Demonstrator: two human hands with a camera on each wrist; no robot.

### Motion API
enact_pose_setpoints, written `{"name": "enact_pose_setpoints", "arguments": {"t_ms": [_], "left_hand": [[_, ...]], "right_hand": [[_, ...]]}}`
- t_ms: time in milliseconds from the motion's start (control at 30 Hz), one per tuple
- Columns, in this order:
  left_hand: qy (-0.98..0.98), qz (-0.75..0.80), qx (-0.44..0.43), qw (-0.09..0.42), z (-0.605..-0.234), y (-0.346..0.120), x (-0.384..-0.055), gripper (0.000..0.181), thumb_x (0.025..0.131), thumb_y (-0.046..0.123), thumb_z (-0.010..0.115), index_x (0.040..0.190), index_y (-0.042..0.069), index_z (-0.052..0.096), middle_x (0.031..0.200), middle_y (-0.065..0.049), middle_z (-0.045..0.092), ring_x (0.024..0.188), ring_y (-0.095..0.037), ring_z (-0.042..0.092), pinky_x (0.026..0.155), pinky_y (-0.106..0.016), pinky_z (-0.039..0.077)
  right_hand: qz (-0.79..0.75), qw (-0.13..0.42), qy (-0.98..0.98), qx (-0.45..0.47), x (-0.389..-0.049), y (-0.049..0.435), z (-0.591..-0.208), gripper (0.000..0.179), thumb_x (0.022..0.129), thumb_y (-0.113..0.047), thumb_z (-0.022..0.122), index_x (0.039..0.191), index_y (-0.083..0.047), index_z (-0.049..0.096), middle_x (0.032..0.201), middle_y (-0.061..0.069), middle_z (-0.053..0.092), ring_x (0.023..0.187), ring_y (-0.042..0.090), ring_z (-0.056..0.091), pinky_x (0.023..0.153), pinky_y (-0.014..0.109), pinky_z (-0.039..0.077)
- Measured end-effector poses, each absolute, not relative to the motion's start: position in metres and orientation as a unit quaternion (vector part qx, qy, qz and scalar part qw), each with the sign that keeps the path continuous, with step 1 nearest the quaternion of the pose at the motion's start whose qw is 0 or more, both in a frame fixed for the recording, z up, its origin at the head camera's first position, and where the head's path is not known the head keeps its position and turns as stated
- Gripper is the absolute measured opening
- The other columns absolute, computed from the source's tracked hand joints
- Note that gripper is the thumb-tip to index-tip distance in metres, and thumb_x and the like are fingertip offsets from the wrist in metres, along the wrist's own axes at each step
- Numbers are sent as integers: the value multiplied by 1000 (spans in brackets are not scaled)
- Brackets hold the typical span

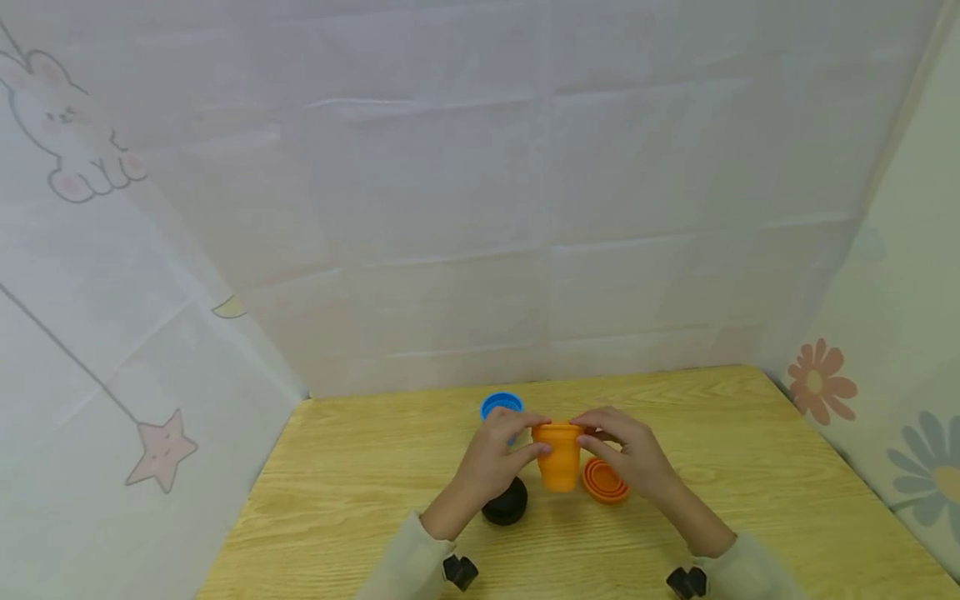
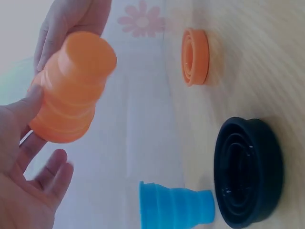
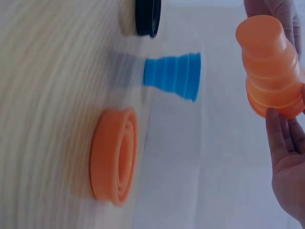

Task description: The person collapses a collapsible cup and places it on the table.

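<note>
An orange collapsible cup, drawn out to its full stepped height, is held up above the table between both hands. My left hand pinches its rim from the left, thumb on the near side. From the right, my right hand pinches the same rim. The cup's closed base faces the left wrist camera. Below the right hand lies a second orange collapsible cup, folded flat into rings. Near the left wrist sits a black collapsible cup, also folded flat.
A blue collapsible cup stands extended on the wooden table, behind the left hand. White fabric hangs along the table's back edge, with printed side panels left and right.
</note>
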State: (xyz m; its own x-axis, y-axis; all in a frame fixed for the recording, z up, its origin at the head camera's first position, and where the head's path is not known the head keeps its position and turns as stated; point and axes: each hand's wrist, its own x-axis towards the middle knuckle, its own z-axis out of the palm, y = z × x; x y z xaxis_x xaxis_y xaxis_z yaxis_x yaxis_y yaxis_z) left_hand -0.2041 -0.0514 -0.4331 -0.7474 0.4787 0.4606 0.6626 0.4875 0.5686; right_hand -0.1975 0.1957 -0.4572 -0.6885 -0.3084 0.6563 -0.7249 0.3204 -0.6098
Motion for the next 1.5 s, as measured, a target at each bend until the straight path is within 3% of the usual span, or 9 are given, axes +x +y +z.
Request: {"name": "enact_pose_setpoints", "arguments": {"t_ms": [200, 433, 600, 800, 1100, 1333, 1500], "left_hand": [[-836, -468, -286, 34, -441, -63, -192, 34, 93, 36, 72, 121, 17, 71, 118, 5, 72, 113, -15, 66, 98, -40, 55], [-818, -514, -254, -43, -449, -77, -180, 29, 96, 33, 71, 121, 18, 72, 114, 4, 73, 104, -14, 69, 91, -31, 57], [-810, -524, -256, -63, -453, -82, -173, 29, 96, 32, 71, 119, 14, 72, 112, 0, 74, 98, -11, 71, 86, -25, 58], [-812, -522, -251, -71, -458, -85, -167, 29, 96, 31, 72, 117, 11, 72, 109, -2, 75, 94, -9, 71, 81, -21, 58], [-814, -522, -244, -67, -465, -85, -163, 27, 98, 31, 70, 117, 12, 74, 107, 1, 76, 90, -6, 70, 78, -19, 57], [-806, -521, -274, -59, -470, -89, -162, 29, 99, 31, 67, 119, 10, 73, 105, -1, 76, 86, -5, 70, 75, -21, 58], [-784, -535, -302, -88, -468, -94, -161, 30, 102, 25, 62, 127, 7, 67, 110, -6, 74, 88, -6, 68, 78, -23, 58]], "right_hand": [[508, 143, -799, 288, -183, 185, -462, 29, 97, -9, 68, 124, -19, 70, 119, -3, 64, 103, 11, 61, 88, 27, 56], [573, 18, -769, 283, -170, 175, -470, 29, 100, -15, 65, 129, -14, 64, 121, 2, 68, 106, 15, 66, 94, 33, 56], [568, -12, -776, 275, -164, 169, -475, 25, 102, -20, 63, 126, -13, 63, 116, 3, 69, 101, 14, 67, 89, 30, 57], [563, -32, -778, 276, -159, 164, -476, 24, 101, -23, 64, 123, -11, 63, 110, 4, 68, 98, 13, 66, 88, 29, 58], [583, -58, -768, 260, -154, 160, -477, 24, 103, -21, 62, 121, -6, 63, 107, 9, 69, 93, 14, 65, 74, 29, 60], [550, -34, -796, 252, -153, 160, -480, 23, 102, -25, 63, 119, -11, 67, 104, 0, 73, 89, 8, 66, 76, 24, 58], [530, 5, -805, 267, -152, 159, -481, 22, 102, -25, 62, 118, -11, 67, 102, -1, 74, 86, 7, 69, 75, 24, 59]]}}
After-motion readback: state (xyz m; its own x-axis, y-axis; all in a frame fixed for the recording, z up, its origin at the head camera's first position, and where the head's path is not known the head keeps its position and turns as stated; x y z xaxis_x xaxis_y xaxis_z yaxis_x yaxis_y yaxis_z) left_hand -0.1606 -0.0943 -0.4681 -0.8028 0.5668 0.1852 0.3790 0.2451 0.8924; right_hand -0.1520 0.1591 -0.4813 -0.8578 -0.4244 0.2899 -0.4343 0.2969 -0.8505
